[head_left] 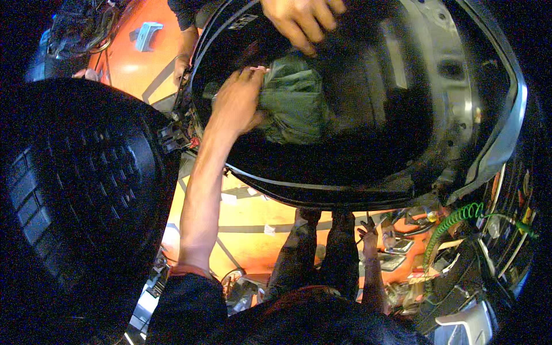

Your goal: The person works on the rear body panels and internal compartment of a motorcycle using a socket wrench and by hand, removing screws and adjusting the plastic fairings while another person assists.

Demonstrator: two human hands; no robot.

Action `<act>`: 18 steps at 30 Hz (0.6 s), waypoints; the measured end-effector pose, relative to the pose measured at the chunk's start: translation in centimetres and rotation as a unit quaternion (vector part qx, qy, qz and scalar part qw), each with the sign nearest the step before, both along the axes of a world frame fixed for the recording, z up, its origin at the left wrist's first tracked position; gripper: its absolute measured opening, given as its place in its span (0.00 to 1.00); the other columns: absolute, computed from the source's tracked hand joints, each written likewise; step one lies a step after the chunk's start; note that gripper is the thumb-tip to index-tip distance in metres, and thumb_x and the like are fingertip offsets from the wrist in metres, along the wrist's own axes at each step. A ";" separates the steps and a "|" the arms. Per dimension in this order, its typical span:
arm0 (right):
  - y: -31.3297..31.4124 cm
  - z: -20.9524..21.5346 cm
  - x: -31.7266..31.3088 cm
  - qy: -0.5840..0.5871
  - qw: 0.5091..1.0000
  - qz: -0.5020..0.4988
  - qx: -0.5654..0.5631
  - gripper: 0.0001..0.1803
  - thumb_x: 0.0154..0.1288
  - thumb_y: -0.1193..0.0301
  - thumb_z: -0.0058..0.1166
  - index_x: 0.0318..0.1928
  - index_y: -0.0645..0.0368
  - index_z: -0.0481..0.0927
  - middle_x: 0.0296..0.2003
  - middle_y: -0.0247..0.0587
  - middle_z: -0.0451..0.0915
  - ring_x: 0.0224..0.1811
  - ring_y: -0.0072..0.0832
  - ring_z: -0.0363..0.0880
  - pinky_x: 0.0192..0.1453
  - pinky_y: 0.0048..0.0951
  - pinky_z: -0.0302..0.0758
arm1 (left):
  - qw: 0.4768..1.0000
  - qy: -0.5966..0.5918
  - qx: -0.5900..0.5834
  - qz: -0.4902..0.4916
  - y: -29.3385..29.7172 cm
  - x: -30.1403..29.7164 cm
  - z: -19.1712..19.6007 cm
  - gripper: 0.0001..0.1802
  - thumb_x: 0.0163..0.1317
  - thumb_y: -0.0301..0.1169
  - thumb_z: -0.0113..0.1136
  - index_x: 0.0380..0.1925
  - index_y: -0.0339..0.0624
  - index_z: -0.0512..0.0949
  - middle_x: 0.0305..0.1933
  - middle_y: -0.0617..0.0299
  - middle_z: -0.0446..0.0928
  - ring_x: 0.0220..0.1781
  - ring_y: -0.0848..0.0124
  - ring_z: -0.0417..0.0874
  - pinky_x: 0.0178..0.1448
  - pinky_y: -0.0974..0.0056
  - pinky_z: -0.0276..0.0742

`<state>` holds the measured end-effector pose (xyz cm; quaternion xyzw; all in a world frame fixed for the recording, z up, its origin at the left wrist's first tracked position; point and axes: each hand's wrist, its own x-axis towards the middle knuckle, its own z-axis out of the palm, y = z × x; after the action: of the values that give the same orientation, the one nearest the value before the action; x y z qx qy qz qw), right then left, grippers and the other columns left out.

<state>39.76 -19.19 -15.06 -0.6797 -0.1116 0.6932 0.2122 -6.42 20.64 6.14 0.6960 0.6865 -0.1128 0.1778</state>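
My left hand (237, 102) reaches into the black under-seat compartment (368, 178) of what looks like a scooter. Its fingers close on the left edge of a crumpled dark green cloth or bag (296, 100); a small pink bit shows at the fingertips. Down below the compartment's near rim, my right hand (370, 232) has its fingers apart, with nothing clearly seen in it. Another person's hand (303, 23) hangs over the far side of the compartment, slightly blurred. A second hand of a person (183, 66) rests by the compartment's far left rim.
The raised black seat (103, 172) shows its ribbed underside at the left, joined by a hinge (174, 138). A green coiled hose (454, 221) runs at the right. A light blue plastic piece (148, 35) lies on the orange floor (247, 247). Tools and parts clutter the lower right.
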 end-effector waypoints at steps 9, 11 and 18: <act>0.1 0.1 -0.2 0.007 0.999 -0.022 -0.027 0.24 0.70 0.59 0.40 0.65 0.49 0.62 0.52 0.42 0.75 0.37 0.30 0.81 0.30 0.22 0.73 | 0.966 -0.031 0.210 0.147 -12.7 -10.2 4.9 0.30 0.44 0.21 0.63 0.52 0.36 0.71 0.55 0.51 0.73 0.56 0.57 0.73 0.61 0.61 0.67; -2.1 -2.4 1.8 0.151 0.971 -0.180 -0.047 0.25 0.68 0.55 0.44 0.61 0.51 0.66 0.52 0.43 0.75 0.38 0.39 0.81 0.30 0.26 0.76 | 0.941 -0.052 0.263 0.209 -14.1 -12.1 4.9 0.28 0.47 0.21 0.63 0.52 0.35 0.70 0.55 0.52 0.73 0.56 0.58 0.73 0.61 0.61 0.67; 1.4 0.9 -1.0 -0.035 0.997 -0.016 -0.061 0.16 0.69 0.67 0.40 0.54 0.54 0.72 0.48 0.34 0.79 0.38 0.25 0.81 0.30 0.20 0.73 | 0.722 -0.280 0.322 0.545 -13.3 -12.8 5.7 0.21 0.59 0.24 0.57 0.52 0.31 0.70 0.56 0.56 0.73 0.53 0.63 0.75 0.58 0.60 0.69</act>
<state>38.77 -17.75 -14.16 -0.7166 -0.0658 0.6713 0.1775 -19.26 7.32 11.83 0.2171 0.8614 0.4310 0.1581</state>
